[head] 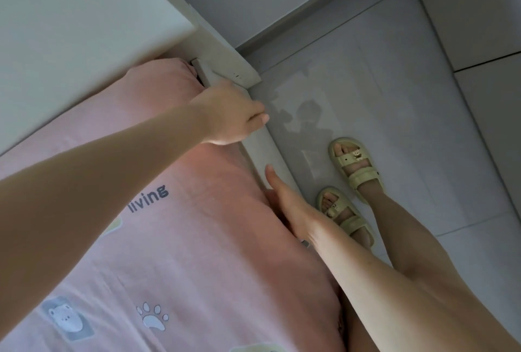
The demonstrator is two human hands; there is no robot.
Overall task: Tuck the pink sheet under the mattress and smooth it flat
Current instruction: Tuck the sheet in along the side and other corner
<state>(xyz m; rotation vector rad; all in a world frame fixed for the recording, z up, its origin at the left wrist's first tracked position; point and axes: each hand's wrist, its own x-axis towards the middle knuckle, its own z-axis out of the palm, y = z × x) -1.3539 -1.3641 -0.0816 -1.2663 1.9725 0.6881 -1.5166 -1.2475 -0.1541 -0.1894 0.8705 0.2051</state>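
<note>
The pink sheet [203,239], printed with bears, paws and the word "living", covers the mattress from the lower left up to its far corner [172,75]. My left hand [228,114] reaches across to the mattress edge near that corner. Its fingers are curled over the side with the thumb against them, at the sheet's border; the fingertips are hidden. My right hand [284,202] lies edgewise along the same side, closer to me. Its fingers are straight and press the sheet down between the mattress and the white bed rail [262,148].
A white headboard panel [84,13] rises at the upper left, with a white frame post [231,69] at the corner. My feet in pale yellow sandals [352,165] stand on the grey tiled floor [408,98] right beside the bed.
</note>
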